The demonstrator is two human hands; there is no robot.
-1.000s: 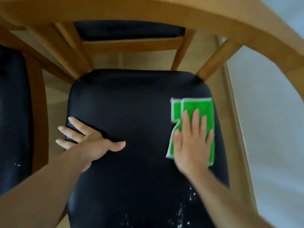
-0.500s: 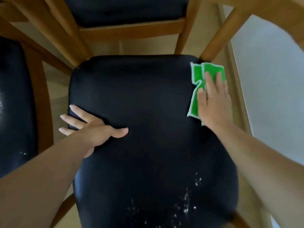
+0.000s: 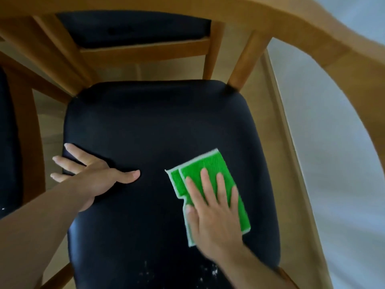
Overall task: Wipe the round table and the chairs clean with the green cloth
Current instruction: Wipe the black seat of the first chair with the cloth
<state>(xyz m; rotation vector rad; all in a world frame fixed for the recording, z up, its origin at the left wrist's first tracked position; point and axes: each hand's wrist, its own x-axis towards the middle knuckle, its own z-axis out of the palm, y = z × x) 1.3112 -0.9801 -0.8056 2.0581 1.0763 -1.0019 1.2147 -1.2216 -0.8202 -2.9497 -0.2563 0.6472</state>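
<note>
Green cloth (image 3: 210, 180): folded, lying flat on the black chair seat (image 3: 158, 126), right of centre in the frame; white edging shows round its sides.
Right hand (image 3: 214, 207): lies on top of the cloth, fingers straight and spread, palm down; this grip is released, pressing and not grasping. Likely spread so that the whole pad bears on the seat while it wipes.
Left hand (image 3: 93, 174): flat on the seat's left edge, middle left of the frame, fingers reaching over the rim, thumb pointing toward the centre; grip released, holding nothing. It seems placed to steady the chair against the wiping push.
White specks (image 3: 208, 272): scattered on the seat near the bottom of the frame, below the cloth and apart from it; by my reading, the part still to be wiped.
Round bench (image 3: 270, 19): its wooden rim arcs across the top and upper right, above the chair, so the seat sits partly tucked beneath it.
Second seat (image 3: 133, 28): dark cushion at the top of the frame, behind the wooden legs.
Third seat (image 3: 8, 142): dark, at the left edge.
</note>
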